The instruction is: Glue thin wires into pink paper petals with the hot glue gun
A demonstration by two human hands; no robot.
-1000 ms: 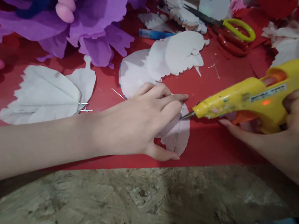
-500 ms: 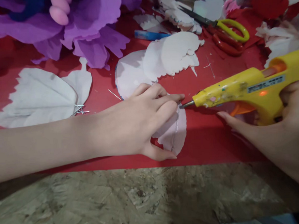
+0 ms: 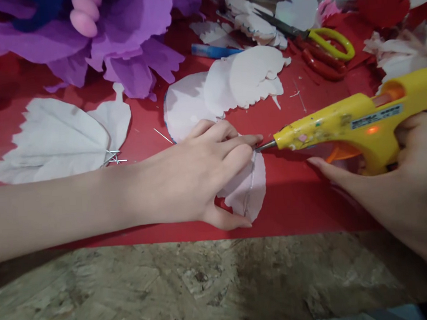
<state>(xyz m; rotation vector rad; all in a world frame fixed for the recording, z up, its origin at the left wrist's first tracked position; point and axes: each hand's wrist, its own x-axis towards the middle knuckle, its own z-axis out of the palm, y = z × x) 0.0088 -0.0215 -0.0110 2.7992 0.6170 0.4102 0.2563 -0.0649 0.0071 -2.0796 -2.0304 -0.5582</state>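
My left hand (image 3: 196, 176) lies flat, fingers together, pressing a pale pink paper petal (image 3: 248, 189) onto the red sheet (image 3: 297, 207). A thin wire runs down the petal's middle. My right hand (image 3: 401, 176) grips a yellow hot glue gun (image 3: 353, 121), one finger stretched under its orange trigger. The gun's metal nozzle touches the petal's top edge right beside my left fingertips.
More white paper petals (image 3: 237, 80) lie behind, and a large white leaf shape (image 3: 55, 142) to the left. A purple paper flower (image 3: 117, 40) fills the back left. Yellow-handled scissors (image 3: 329, 42), red scissors (image 3: 322, 64) and a blue pen (image 3: 215, 51) lie at the back. Bare chipboard (image 3: 208, 287) is nearest me.
The glue gun's nozzle has slid up and left along the petal toward my left fingertips. My left hand has stayed pressed on the petal.
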